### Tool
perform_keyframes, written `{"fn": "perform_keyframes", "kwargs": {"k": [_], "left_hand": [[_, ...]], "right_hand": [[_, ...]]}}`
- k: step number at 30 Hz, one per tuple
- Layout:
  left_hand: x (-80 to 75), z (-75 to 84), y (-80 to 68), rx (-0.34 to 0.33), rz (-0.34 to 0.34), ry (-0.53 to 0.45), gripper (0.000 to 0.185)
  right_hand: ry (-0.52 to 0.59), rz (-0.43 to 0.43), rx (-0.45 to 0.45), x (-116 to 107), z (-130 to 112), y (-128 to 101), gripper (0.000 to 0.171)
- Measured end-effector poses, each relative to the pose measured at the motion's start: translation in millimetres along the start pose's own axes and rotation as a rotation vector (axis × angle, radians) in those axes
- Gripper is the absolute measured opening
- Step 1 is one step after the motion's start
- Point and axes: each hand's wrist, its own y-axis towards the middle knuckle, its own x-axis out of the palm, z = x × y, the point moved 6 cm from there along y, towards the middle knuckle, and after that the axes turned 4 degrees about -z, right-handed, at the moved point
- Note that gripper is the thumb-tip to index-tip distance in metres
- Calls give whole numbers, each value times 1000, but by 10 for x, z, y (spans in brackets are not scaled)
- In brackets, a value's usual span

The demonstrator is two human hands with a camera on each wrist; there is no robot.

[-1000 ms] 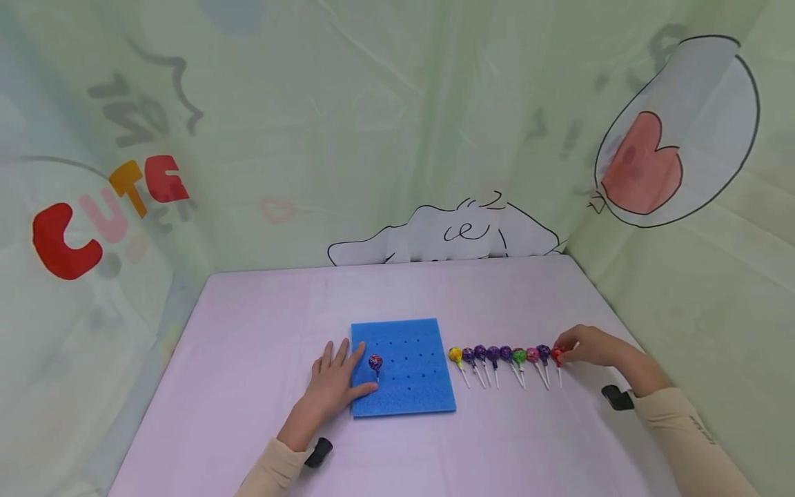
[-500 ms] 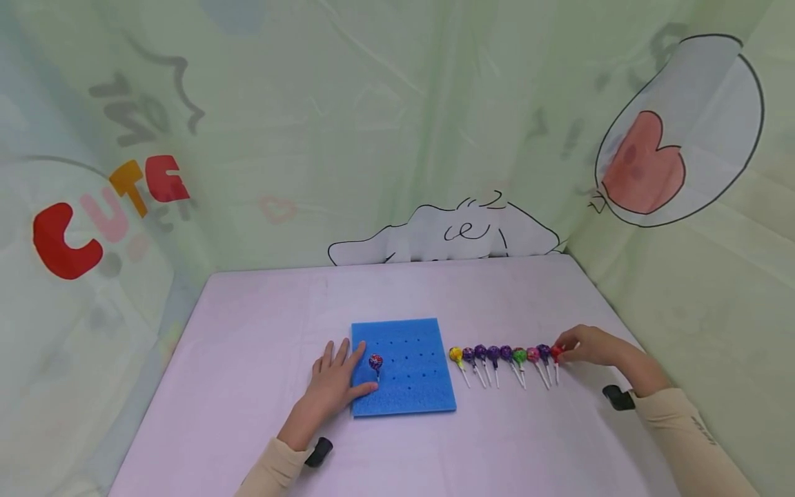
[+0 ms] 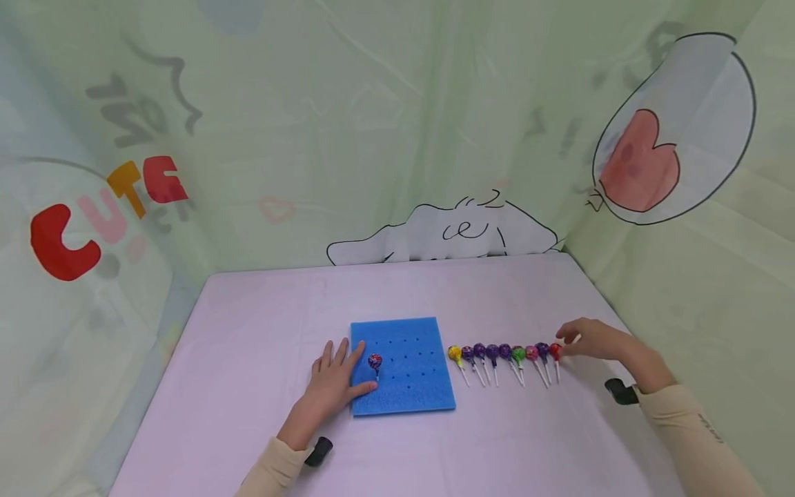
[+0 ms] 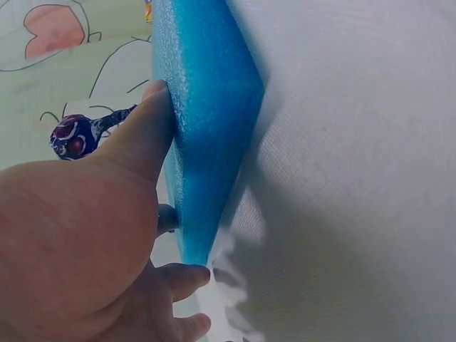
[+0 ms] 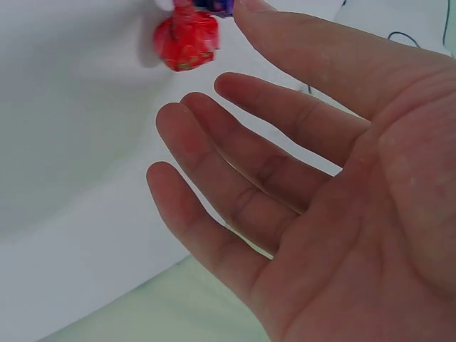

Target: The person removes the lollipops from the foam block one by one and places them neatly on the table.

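Note:
My left hand [image 3: 332,379] rests with spread fingers on the left edge of a blue foam board [image 3: 410,400] dotted with small holes. Beside its thumb, one lollipop [image 3: 375,361] in a dark red-and-blue wrapper stands up from the board; in the left wrist view the thumb hides part of its stick. On the right, several lollipops lie in a row, from a yellow lollipop [image 3: 455,353] to a red lollipop [image 3: 555,351]. Just beside that red one is my right hand [image 3: 596,342]. Its fingers [image 5: 235,164] are loosely bent and hold nothing in the right wrist view.
Green [image 3: 518,354], pink and purple lollipops make up the row between its ends, sticks toward me. A pale pink table [image 3: 279,304] carries everything. Printed curtains [image 3: 373,138] rise behind and at both sides.
My right hand has let go of the red lollipop and lifted slightly away to the right. That lollipop's stick has shifted a little left. The left hand stays put.

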Motion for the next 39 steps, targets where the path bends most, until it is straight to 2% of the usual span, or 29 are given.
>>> {"fn": "perform_keyframes", "kwargs": {"k": [7, 13, 28, 39], "left_hand": [[-5, -18, 9, -5, 0, 5, 85], [-6, -21, 11, 0, -2, 0, 85], [2, -33, 24, 3, 4, -4, 86], [3, -8, 2, 8, 3, -7, 85]], "right_hand": [[2, 11, -58, -65, -211, -24, 40], [-1, 12, -62, -56, -380, -10, 41], [5, 56, -137, 112, -759, 65, 41], [-31, 142, -175, 266, -1010, 180, 38]]}}
